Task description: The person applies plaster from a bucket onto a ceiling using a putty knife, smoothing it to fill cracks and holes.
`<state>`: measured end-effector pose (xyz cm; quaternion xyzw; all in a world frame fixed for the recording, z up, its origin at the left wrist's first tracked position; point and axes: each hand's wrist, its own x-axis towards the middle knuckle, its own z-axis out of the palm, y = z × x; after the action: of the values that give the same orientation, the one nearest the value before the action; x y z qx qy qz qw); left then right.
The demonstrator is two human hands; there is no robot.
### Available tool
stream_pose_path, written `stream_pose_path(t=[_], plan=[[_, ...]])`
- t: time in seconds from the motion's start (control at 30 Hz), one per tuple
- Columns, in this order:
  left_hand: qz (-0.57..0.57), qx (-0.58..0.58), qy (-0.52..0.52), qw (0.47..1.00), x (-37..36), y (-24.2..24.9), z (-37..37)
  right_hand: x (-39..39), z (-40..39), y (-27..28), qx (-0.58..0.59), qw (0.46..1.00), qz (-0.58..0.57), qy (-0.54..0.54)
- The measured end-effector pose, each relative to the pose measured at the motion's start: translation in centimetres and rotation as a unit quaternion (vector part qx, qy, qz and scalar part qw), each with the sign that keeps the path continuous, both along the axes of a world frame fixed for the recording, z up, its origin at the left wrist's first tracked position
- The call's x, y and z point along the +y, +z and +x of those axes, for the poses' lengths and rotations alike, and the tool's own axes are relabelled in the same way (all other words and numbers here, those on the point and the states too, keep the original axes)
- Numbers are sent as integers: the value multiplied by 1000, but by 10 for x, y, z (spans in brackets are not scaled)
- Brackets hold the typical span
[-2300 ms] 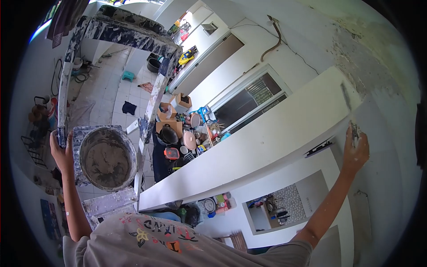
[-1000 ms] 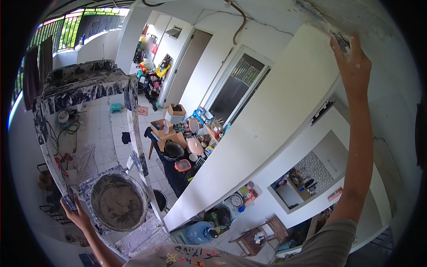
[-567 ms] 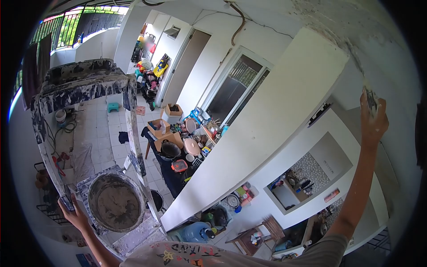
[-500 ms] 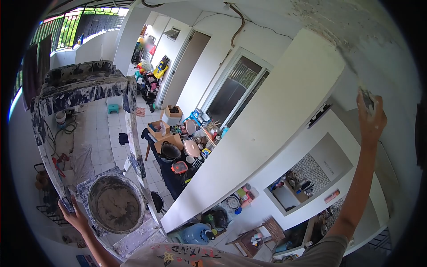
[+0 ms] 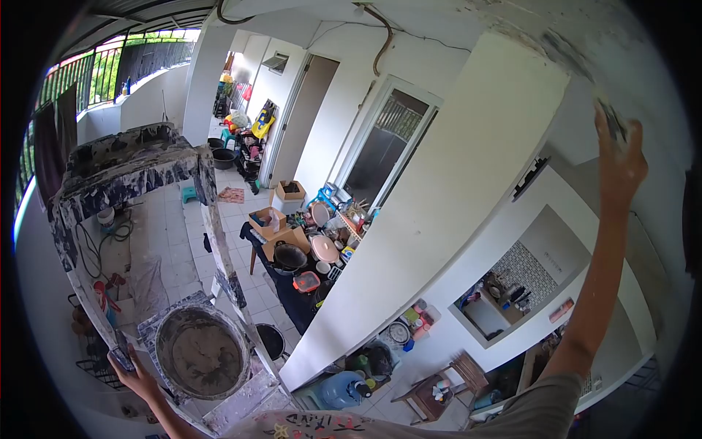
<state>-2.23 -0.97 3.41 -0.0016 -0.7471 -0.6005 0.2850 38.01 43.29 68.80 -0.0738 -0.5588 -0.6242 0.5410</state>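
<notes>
Right hand holding a smeared flat tool against a pale patched surface

A slim, grey-and-white smeared tool is sitting in the right hand, fingers closing around it, its tip pointing up at the pale, patchy wall surface. A dark grey streak is running just above the tip, and a broad white beam is ending beside it. The left hand is gripping the side rail of a paint-splattered ladder. Close by, a round, crusted tub is resting on the ladder's platform, holding grey-brown paste.

Beyond, a dark-covered table is carrying cardboard boxes, pans and containers near a white-framed window. A blue water bottle is standing under the beam.

Compared with a second ago, the tool is now pointing at a spot farther down and outward from the beam's end, while the left hand is keeping its hold.

The right fingers are hiding much of the tool; whether its tip is touching the surface is unclear. The shirt is being cut off below.
</notes>
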Motion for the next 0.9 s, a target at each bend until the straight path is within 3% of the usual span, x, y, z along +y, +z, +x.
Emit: stream_pose_path(t=[0.03,0.13,0.23,0.33,0.43,0.53,0.63,0.7,0.77,0.83,0.9], plan=[[-6,1,5,1000,-1,1,1,-2,21,-4,-16,999,32,-40],[-17,7,13,1000,0,1,0,-6,49,-20,4,1000,-1,-12],[-30,10,17,999,0,3,0,-17,73,-20,11,992,-125,-1],[-21,15,25,999,1,0,-1,-24,49,-21,-38,990,-133,-18],[-23,16,17,999,1,4,-2,-9,9,-10,-92,993,-44,-51],[-29,22,26,999,3,1,-2,3,-10,11,-51,995,-82,16],[-21,27,18,999,-1,-4,-5,-3,11,16,-26,993,-34,-109],[-47,33,73,996,3,-5,-3,-3,31,16,-20,991,-129,17],[-5,13,13,1000,4,8,2,-2,63,21,-53,988,-55,-135],[2,40,11,999,6,13,2,-10,76,11,-31,983,-64,-172],[-8,41,7,999,8,23,7,-21,75,-7,42,982,-163,-87]])
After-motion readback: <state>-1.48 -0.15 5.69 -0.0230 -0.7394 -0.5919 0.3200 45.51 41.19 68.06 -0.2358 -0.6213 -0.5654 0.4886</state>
